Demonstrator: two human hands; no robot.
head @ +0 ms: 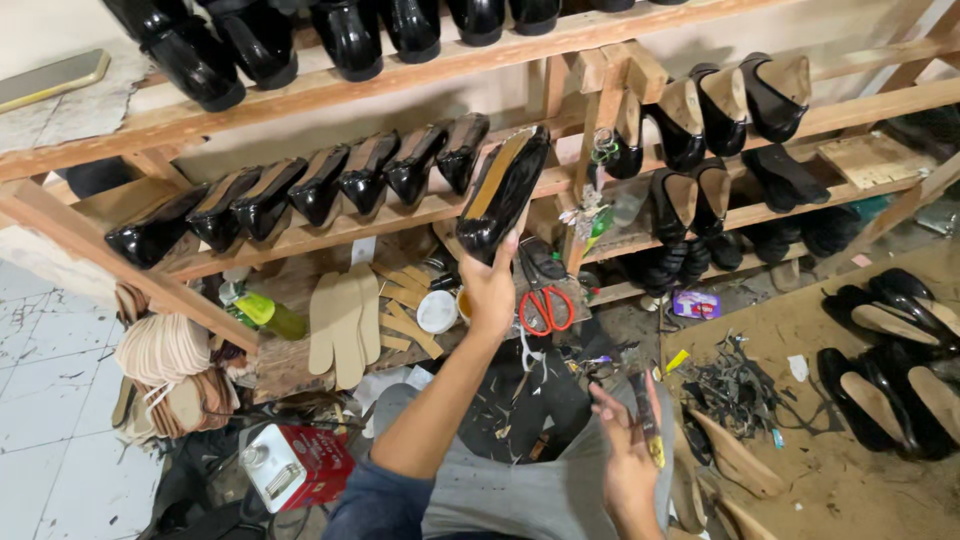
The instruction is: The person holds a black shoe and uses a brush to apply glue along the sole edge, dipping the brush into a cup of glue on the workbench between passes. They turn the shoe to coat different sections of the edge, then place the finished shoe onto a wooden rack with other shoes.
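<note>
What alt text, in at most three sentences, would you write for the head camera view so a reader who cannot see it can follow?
The left hand holds a glossy black shoe up to a wooden rack lined with similar black shoes. The right hand grips a slim dark tool with a yellow band. Red-handled scissors and pale cut insoles lie below.

the shoe [503,192] held in the left hand [490,290] is glossy black with a tan sole, matching the row of glossy black shoes [310,190] on the pale wooden rack [330,95]. the scissors [546,308] have red-orange handles, the bottle [265,312] is yellow-green, and the stacked insoles [345,320] are beige. the tin can [300,465] is red and white; the floor tiles [40,400] are white with grey cracks.
</note>
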